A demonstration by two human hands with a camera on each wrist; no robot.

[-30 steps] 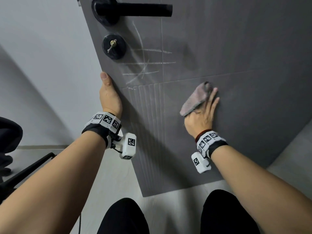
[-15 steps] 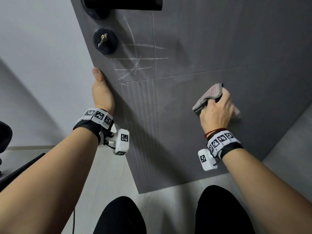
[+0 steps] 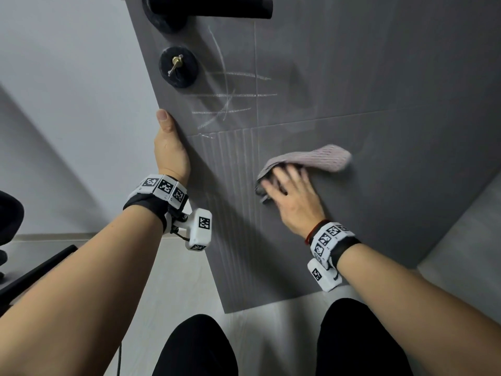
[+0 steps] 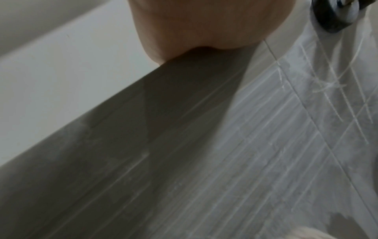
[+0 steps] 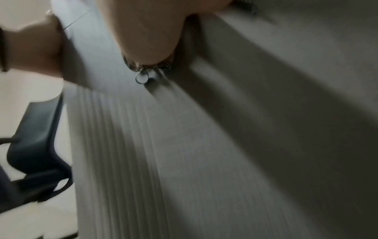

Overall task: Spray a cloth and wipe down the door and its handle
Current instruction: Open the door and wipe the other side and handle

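Note:
The dark grey door (image 3: 379, 77) carries a black lever handle (image 3: 217, 8) at the top, a round lock knob (image 3: 177, 67) below it, and white chalk-like scribbles (image 3: 230, 96) beside the knob. My left hand (image 3: 169, 150) grips the door's free edge, thumb on the front face and fingers hidden behind. My right hand (image 3: 290, 191) presses a pinkish-grey cloth (image 3: 325, 158) flat against the door below the scribbles, fingers spread. In the right wrist view the palm (image 5: 147, 29) covers the cloth (image 5: 147, 66), and a small hanging loop shows under it. The left wrist view shows the left palm (image 4: 194, 24) on the door (image 4: 225, 161).
A black chair (image 3: 8, 213) stands at the far left on the pale floor (image 3: 176, 280). A white wall (image 3: 67, 90) lies left of the door edge. My knees in black trousers (image 3: 195, 348) sit close under the door's bottom corner.
The right hand swept the cloth right, then back left across the lower panel, and its fingers now lie spread over the cloth. The left hand has kept its grip on the door edge.

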